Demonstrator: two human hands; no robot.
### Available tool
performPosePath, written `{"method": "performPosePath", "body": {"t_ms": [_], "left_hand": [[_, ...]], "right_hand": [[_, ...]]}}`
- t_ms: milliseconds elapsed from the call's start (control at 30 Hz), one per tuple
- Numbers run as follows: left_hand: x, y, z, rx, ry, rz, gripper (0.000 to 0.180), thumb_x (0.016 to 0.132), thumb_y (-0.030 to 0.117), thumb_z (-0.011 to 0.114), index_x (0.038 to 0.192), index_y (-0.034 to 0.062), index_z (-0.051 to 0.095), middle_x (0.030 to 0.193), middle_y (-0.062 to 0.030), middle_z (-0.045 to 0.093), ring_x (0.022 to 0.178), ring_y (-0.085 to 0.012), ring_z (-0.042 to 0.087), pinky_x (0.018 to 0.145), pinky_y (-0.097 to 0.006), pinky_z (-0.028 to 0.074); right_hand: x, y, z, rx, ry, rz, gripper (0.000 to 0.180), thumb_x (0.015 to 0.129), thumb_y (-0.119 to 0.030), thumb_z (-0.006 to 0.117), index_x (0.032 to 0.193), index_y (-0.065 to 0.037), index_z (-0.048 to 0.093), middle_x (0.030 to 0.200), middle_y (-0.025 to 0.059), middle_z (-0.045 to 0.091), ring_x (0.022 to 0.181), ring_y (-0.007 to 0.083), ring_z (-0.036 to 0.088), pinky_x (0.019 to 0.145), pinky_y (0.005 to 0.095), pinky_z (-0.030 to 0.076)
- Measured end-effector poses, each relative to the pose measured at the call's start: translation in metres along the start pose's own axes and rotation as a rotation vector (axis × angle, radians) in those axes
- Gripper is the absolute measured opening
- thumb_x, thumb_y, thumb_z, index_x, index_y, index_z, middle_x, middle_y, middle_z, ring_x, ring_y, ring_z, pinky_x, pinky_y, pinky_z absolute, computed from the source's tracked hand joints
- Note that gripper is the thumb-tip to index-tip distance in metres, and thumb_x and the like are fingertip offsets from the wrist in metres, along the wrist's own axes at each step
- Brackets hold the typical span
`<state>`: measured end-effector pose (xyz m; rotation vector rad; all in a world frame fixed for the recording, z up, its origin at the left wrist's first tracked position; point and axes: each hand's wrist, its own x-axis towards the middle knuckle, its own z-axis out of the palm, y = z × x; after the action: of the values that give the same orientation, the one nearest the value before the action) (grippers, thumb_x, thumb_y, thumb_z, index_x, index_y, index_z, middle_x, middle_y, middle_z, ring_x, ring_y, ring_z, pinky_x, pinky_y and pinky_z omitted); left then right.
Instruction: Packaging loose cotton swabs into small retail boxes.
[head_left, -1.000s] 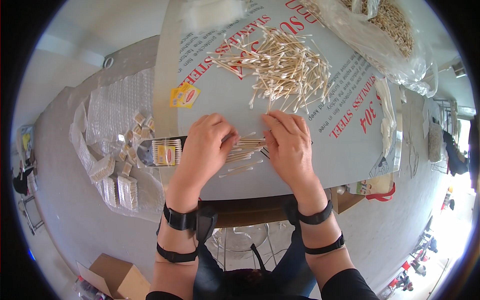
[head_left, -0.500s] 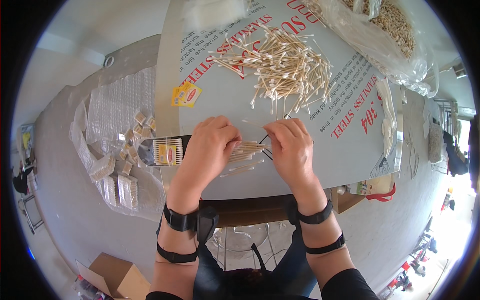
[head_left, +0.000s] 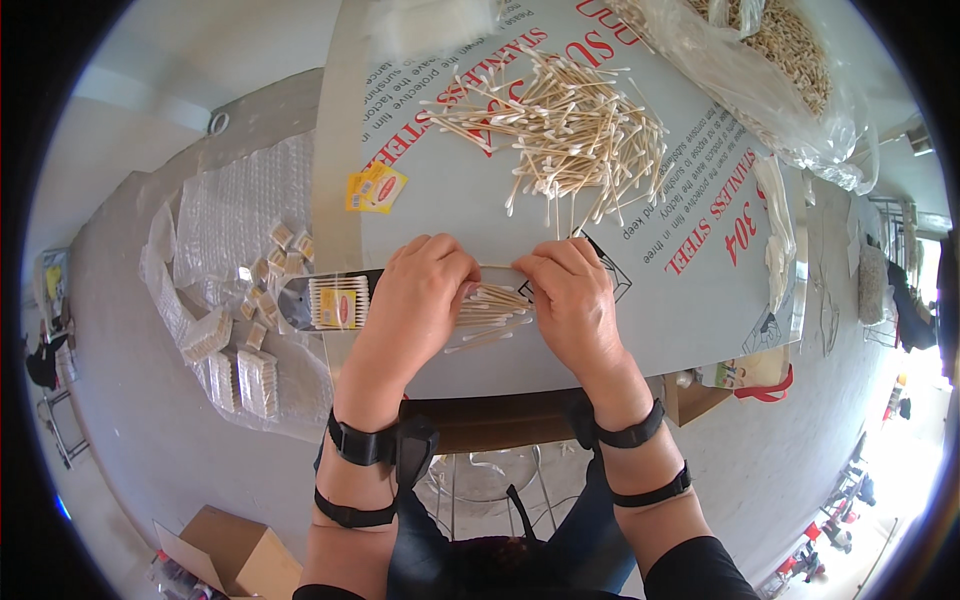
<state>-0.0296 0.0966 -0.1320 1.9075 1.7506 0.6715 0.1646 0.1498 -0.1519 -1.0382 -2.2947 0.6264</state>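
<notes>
Reading the clock from the gap between the hands, with 12 o'clock away from the body, a thin pale cotton swab with a wooden stick [head_left: 497, 266] bridges that gap. The right hand [head_left: 575, 300] has a narrow grip, thumb and forefinger pinched at the swab's right end; the left hand [head_left: 422, 290] is curled at its other end, and I cannot tell whether that grip holds it. Just beside the left fingertips, toward 6 o'clock, lies a loose cluster of white-tipped wooden swabs [head_left: 490, 305] on the grey counter [head_left: 690, 330] printed in red and black. At 9 o'clock sits a tidy row of swabs bearing a yellow label [head_left: 340, 308]; at 10 o'clock, flat yellow paper cards [head_left: 376, 188]. A big tangled heap of swabs [head_left: 580, 145] spreads at 1 o'clock. Further off, at 8 o'clock, white-ended bundles [head_left: 257, 383] rest on clear bubble wrap [head_left: 235, 210]. At 2 o'clock slumps a clear plastic bag [head_left: 800, 145] full of wooden sticks [head_left: 790, 50].
</notes>
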Motion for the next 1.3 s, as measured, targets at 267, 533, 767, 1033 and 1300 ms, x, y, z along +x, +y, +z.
{"method": "performPosePath", "body": {"t_ms": [267, 533, 767, 1033, 1300], "left_hand": [[0.004, 0.0, 0.0, -0.01, 0.156, -0.004, 0.012, 0.079, -0.003, 0.073, 0.087, 0.0015, 0.065, 0.086, -0.0098, 0.064, 0.086, -0.0321, 0.062, 0.076, -0.042, 0.05], [0.003, -0.002, 0.01, 0.017, 0.111, 0.024, 0.011, 0.08, -0.003, 0.072, 0.087, 0.0027, 0.066, 0.085, -0.0087, 0.063, 0.085, -0.0314, 0.062, 0.075, -0.042, 0.05], [0.002, -0.001, 0.008, -0.012, 0.11, -0.047, 0.008, 0.081, 0.0, 0.073, 0.085, 0.0025, 0.067, 0.085, -0.0093, 0.063, 0.086, -0.0309, 0.062, 0.075, -0.042, 0.05], [0.002, -0.002, 0.006, -0.052, 0.11, -0.042, 0.007, 0.082, 0.001, 0.074, 0.084, 0.0024, 0.068, 0.083, -0.009, 0.062, 0.084, -0.0299, 0.061, 0.073, -0.041, 0.05], [-0.001, -0.007, 0.01, -0.184, 0.163, -0.085, 0.008, 0.095, 0.009, 0.066, 0.096, 0.0021, 0.07, 0.091, -0.0117, 0.066, 0.089, -0.0272, 0.065, 0.077, -0.036, 0.051]], "right_hand": [[0.004, -0.005, -0.009, 0.111, -0.034, 0.031, 0.021, 0.076, 0.008, 0.072, 0.094, -0.003, 0.073, 0.092, 0.0094, 0.066, 0.087, 0.031, 0.062, 0.075, 0.0402, 0.053], [0.0, 0.0, -0.006, 0.119, -0.079, -0.005, 0.022, 0.075, 0.006, 0.071, 0.095, -0.003, 0.071, 0.096, 0.0092, 0.064, 0.091, 0.0312, 0.061, 0.079, 0.04, 0.053], [0.001, -0.003, -0.004, 0.07, -0.038, -0.023, 0.02, 0.073, 0.006, 0.076, 0.089, -0.004, 0.07, 0.091, 0.0076, 0.064, 0.086, 0.0296, 0.061, 0.073, 0.0398, 0.053], [0.002, -0.006, -0.006, 0.055, -0.102, 0.003, 0.017, 0.077, 0.003, 0.072, 0.092, -0.004, 0.068, 0.094, 0.0091, 0.062, 0.09, 0.0308, 0.06, 0.079, 0.0403, 0.052], [-0.001, -0.004, -0.007, 0.228, 0.101, 0.191, 0.012, 0.088, 0.0, 0.068, 0.1, -0.001, 0.066, 0.098, 0.0117, 0.066, 0.092, 0.0322, 0.061, 0.081, 0.0392, 0.051]]}}
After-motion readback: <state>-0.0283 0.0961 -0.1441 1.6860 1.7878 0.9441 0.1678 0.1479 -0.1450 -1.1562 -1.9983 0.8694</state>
